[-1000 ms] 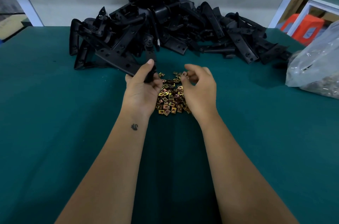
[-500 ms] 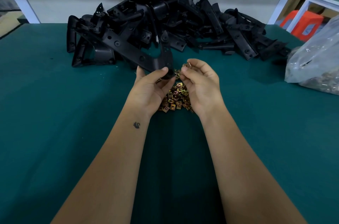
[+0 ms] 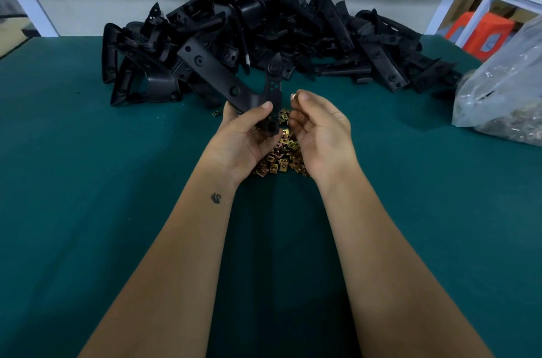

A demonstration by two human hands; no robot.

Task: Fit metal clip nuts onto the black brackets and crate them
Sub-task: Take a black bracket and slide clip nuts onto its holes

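My left hand (image 3: 243,137) grips a black bracket (image 3: 231,83) by its lower corner and holds it up above the table, its long arm slanting up to the left. My right hand (image 3: 319,128) pinches a single metal clip nut (image 3: 293,97) between thumb and fingertips, just right of the bracket. A small heap of gold-coloured clip nuts (image 3: 281,156) lies on the green table (image 3: 88,181) under and between both hands. Behind them sits a large pile of black brackets (image 3: 264,32).
A clear plastic bag (image 3: 504,87) with small metal parts lies at the right edge of the table. A grey wall stands behind the pile. An orange stool (image 3: 481,32) and a white frame are off the table at the far right.
My left hand has pulled one bracket off the pile and lifted it toward me. My right hand has picked a clip nut from the heap and raised it beside the bracket.
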